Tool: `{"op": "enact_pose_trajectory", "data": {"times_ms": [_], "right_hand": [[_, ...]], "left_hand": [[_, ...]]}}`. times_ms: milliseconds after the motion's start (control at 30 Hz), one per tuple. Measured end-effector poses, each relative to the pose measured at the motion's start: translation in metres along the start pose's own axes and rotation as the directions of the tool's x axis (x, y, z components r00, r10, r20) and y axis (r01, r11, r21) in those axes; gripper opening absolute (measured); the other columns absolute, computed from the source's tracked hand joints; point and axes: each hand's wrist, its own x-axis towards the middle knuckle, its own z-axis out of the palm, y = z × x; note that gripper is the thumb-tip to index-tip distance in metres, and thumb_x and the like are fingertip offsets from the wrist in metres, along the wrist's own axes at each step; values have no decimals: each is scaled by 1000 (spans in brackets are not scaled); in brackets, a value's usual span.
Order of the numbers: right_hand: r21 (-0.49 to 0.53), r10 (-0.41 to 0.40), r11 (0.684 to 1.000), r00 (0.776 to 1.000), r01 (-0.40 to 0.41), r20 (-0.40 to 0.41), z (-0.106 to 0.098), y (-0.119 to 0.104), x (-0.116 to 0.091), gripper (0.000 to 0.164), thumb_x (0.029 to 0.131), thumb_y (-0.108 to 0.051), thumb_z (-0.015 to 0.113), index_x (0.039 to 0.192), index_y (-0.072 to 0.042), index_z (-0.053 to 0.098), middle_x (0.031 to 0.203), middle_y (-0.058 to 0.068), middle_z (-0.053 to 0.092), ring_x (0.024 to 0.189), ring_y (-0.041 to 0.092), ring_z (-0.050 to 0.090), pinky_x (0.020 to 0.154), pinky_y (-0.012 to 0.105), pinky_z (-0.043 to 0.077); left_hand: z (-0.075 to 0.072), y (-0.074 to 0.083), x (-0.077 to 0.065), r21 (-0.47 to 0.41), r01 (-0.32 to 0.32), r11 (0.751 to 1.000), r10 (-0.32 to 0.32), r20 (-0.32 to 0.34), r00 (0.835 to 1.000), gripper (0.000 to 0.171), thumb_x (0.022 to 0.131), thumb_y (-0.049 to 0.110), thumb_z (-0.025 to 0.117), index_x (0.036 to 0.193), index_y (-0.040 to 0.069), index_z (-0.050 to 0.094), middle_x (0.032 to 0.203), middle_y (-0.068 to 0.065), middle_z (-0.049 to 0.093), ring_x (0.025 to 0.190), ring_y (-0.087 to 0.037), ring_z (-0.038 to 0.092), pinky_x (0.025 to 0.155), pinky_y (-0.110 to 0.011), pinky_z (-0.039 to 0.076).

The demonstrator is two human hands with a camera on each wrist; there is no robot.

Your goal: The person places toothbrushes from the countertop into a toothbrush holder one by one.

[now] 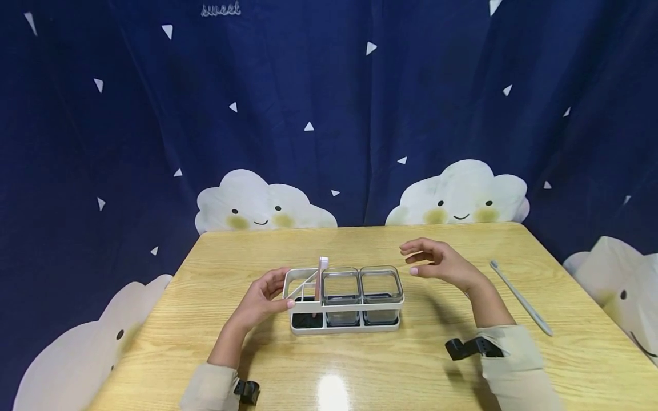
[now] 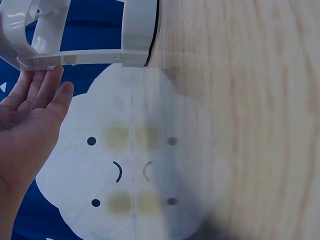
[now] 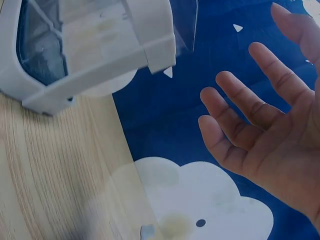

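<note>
A white toothbrush holder (image 1: 354,330) stands mid-table in the head view, with two clear cups (image 1: 341,285) seated side by side in its right part. A pink toothbrush (image 1: 320,279) leans upright in the divided left part. My left hand (image 1: 264,298) grips the holder's left end, thumb on the front rim and fingers along the side; in the left wrist view the fingertips touch the white frame (image 2: 90,57). To the right of the cups, my right hand (image 1: 439,264) is raised above the table, fingers spread and loosely bent, holding nothing.
A grey toothbrush (image 1: 521,299) lies slantwise on the wooden table (image 1: 411,371), to the right of my right forearm. Behind the table hangs a dark blue curtain (image 1: 329,74) with white triangles and smiling clouds. Each wrist carries a black camera mount.
</note>
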Motion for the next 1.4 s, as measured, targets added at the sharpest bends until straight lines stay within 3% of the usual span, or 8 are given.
{"op": "enact_pose_trajectory", "data": {"times_ms": [200, 300, 500, 833, 1133, 1300, 1400], "right_hand": [[-10, 23, 1000, 1000, -23, -15, -9, 5, -8, 46, 85, -2, 65, 125, 8, 47, 123, 28, 45, 107, 32, 52, 82, 35, 51], [-20, 27, 999, 999, -28, -30, -14, 9, -14, 44, 85, -2, 65, 125, 8, 48, 121, 24, 48, 107, 30, 53, 82, 34, 51], [-34, 26, 999, 998, -28, -53, -26, 18, -25, 45, 85, -2, 65, 125, 10, 47, 119, 15, 53, 108, 40, 50, 81, 33, 51], [-22, 37, 999, 996, -39, -75, -47, 33, -40, 40, 88, 1, 60, 126, 9, 47, 121, 11, 53, 106, 26, 53, 80, 30, 51], [-61, 108, 991, 985, -116, -132, -59, 44, -47, 42, 87, -4, 63, 126, 4, 49, 118, 15, 53, 103, 27, 54, 78, 29, 51], [-65, 144, 986, 977, -156, -159, -64, 54, -49, 45, 89, -6, 62, 128, 8, 45, 122, 27, 48, 105, 24, 54, 80, 26, 50], [-63, 169, 981, 968, -183, -186, -66, 62, -50, 44, 89, -9, 62, 128, 5, 47, 123, 25, 48, 106, 18, 54, 80, 26, 49]], "left_hand": [[0, -1, 1, -8, 4, 1000, -4, -6, 1000, 66, 72, -7, 74, 130, -8, 43, 124, -35, 45, 117, -50, 39, 99, -30, 36], [0, -1, 1, -8, 7, 1000, -7, -8, 1000, 66, 72, -7, 74, 130, -8, 43, 123, -33, 47, 117, -50, 38, 101, -33, 35], [-1, 0, 0, -10, 15, 1000, -15, -10, 1000, 67, 71, -6, 75, 130, -6, 43, 124, -32, 47, 118, -50, 38, 101, -35, 35], [-1, -2, 0, -5, 10, 1000, -10, -8, 1000, 68, 71, -4, 76, 131, -7, 43, 124, -32, 47, 118, -51, 37, 101, -34, 34], [0, -1, -2, -15, 5, 1000, -6, -10, 1000, 69, 71, -5, 75, 131, -7, 42, 124, -30, 48, 118, -51, 37, 103, -45, 30], [0, -1, -2, -6, -1, 1000, 1, -13, 1000, 68, 71, -5, 75, 131, -7, 42, 124, -31, 48, 118, -51, 37, 102, -40, 33], [0, -2, -2, -9, -2, 1000, 2, -11, 1000, 68, 72, -6, 75, 131, -7, 42, 124, -32, 47, 118, -51, 38, 101, -35, 35]]}}
